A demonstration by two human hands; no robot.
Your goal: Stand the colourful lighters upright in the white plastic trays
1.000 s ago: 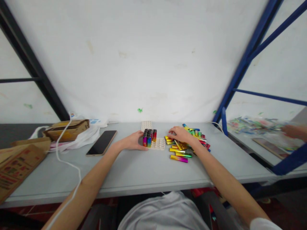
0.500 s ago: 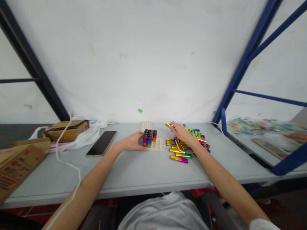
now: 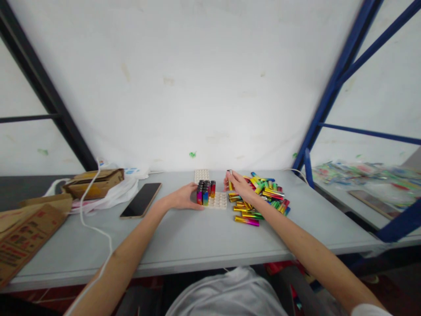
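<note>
My left hand is cupped around the left end of a white tray with round holes, thumb at the front and fingers behind. Several shiny lighter-like tubes with dark tops stand upright at that end, coloured purple, blue and red. Pinched in my right hand is a gold lighter-like tube, roughly upright, just right of the tray and above the table. Under and beside my right forearm lies a loose pile of similar metallic tubes in gold, green, red and purple.
Behind the tray sits a second white holed tray, near the wall. A phone lies to the left, with cardboard boxes, a plastic bag and a white cable beyond. A blue metal frame rises on the right.
My right hand has moved slightly left and turned its tube from tilted sideways to nearly upright. The left hand keeps its place at the tray.
</note>
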